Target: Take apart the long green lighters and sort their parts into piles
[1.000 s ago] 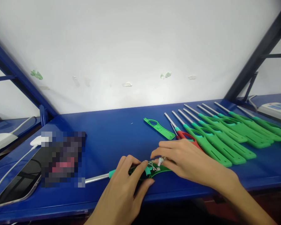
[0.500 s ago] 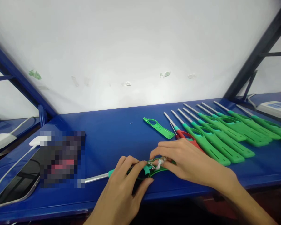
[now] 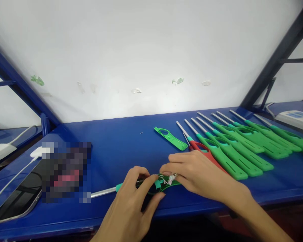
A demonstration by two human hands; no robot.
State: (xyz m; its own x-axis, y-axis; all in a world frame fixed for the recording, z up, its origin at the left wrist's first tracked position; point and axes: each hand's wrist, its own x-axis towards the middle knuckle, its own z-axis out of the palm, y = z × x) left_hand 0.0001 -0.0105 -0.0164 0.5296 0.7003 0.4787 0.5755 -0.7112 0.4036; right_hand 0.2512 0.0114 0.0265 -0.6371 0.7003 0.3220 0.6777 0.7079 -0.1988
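Observation:
A long-necked lighter [image 3: 158, 184] lies near the front edge with its green handle opened, its metal tube [image 3: 103, 192] pointing left. My left hand [image 3: 130, 198] is closed around the front of the handle, thumb and fingers by the teal trigger. At the other end, my right hand [image 3: 192, 173] pinches at a small whitish part [image 3: 171, 179] inside the handle, beside a bent thin wire. Its fingertips are partly hidden. Behind the hands rests a loose green handle half [image 3: 173, 140], hollow side up.
Several green lighters [image 3: 232, 164] and a red-handled one [image 3: 209, 157] lie in a row on the right. A thin screwdriver-like tool [image 3: 186, 140] sits beside the red one. On the left are a phone [image 3: 21, 195] and white cable [image 3: 13, 178]. A tiny pin [image 3: 141, 132] lies on the blue table [image 3: 113, 144].
My right hand has shifted slightly left, and the whitish part has tilted a little lower inside the handle. My left hand stays nearly still on the lighter.

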